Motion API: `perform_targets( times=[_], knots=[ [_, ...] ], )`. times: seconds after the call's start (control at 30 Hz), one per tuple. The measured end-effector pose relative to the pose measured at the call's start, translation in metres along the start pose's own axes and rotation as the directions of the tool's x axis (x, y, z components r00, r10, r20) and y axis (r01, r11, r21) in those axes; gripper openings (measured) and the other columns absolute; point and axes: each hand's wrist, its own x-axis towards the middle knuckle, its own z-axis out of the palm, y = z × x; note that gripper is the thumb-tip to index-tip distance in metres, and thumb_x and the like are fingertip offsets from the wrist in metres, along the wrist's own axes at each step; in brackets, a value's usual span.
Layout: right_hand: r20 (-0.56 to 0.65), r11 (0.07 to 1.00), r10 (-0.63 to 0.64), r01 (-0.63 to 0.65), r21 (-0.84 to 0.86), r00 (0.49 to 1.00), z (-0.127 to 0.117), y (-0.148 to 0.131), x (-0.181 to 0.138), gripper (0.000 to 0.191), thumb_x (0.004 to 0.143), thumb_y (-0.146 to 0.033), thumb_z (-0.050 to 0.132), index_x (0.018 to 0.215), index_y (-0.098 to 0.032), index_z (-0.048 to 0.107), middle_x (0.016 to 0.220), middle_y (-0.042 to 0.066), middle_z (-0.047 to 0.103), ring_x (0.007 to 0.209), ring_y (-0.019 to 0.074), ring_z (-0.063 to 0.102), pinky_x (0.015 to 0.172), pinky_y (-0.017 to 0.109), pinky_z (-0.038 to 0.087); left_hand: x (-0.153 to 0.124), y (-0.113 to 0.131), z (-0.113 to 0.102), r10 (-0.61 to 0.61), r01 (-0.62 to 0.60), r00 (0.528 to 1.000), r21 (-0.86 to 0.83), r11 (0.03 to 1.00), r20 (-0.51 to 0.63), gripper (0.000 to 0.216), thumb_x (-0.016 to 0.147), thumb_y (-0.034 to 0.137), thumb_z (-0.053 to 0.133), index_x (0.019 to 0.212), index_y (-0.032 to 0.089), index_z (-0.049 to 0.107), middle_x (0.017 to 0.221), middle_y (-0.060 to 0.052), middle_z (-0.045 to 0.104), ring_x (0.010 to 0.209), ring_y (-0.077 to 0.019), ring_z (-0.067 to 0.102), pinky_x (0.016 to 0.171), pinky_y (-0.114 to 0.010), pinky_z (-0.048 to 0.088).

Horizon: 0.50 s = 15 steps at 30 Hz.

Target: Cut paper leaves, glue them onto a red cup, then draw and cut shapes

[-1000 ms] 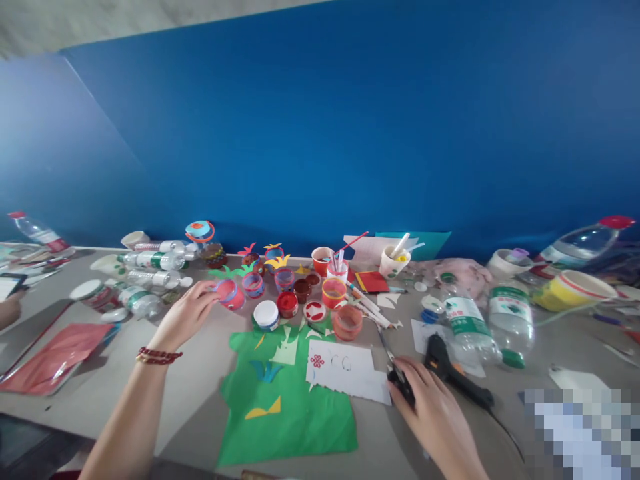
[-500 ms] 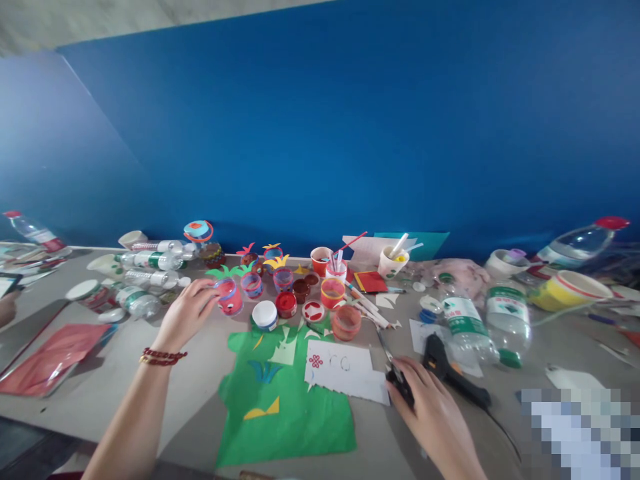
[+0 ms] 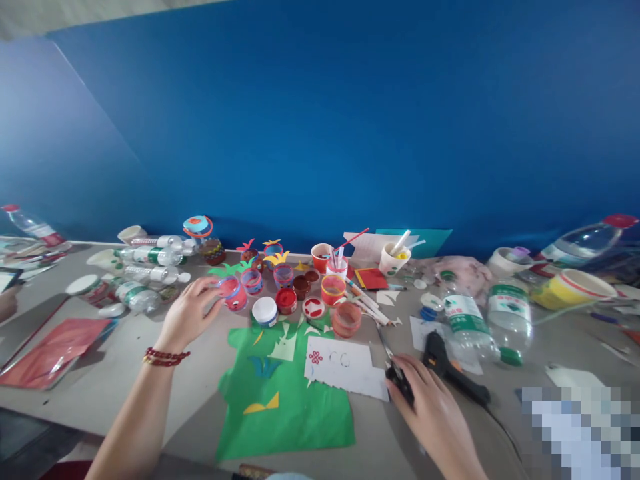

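Note:
My left hand (image 3: 193, 310), with a red bead bracelet at the wrist, has its thumb and fingers closed on the near left side of a small pink painted cup (image 3: 234, 295) with green paper leaves. The cup stands upright among similar painted cups, such as a blue-pink one (image 3: 251, 281) beside it. Under my right hand (image 3: 427, 400) are scissors (image 3: 400, 383) with black handles, the fingers curled over them and the blades pointing away. Left of them lies a white card (image 3: 345, 367) with a red knot print, partly over a green sheet (image 3: 300, 427).
A black glue gun (image 3: 455, 373) with its cord lies right of my right hand, near plastic bottles (image 3: 465, 320). Paint jars (image 3: 265, 312) and brushes (image 3: 367, 303) stand mid-table. More bottles (image 3: 137, 297) lie at left. Another person's hand (image 3: 7, 303) shows at the left edge.
My left hand and the pink cup have shifted slightly to the right, closer to the neighbouring cup. My right hand stays on the scissors. The view has moved a little.

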Motion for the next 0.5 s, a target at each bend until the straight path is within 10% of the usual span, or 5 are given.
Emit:
perform_targets(
  times=[0.5],
  knots=[
    [-0.001, 0.999, -0.032, 0.032, -0.028, 0.999, 0.003, 0.003, -0.002, 0.035, 0.095, -0.042, 0.045, 0.116, -0.018, 0.058, 0.115, 0.014, 0.066, 0.099, 0.0294, 0.065, 0.084, 0.042, 0.053, 0.017, 0.021, -0.003, -0.034, 0.036, 0.994, 0.02, 0.999, -0.106, 0.019, 0.093, 0.029, 0.052, 0.092, 0.02, 0.069, 0.102, -0.008, 0.062, 0.093, -0.0225, 0.058, 0.087, -0.035, 0.047]
  ],
)
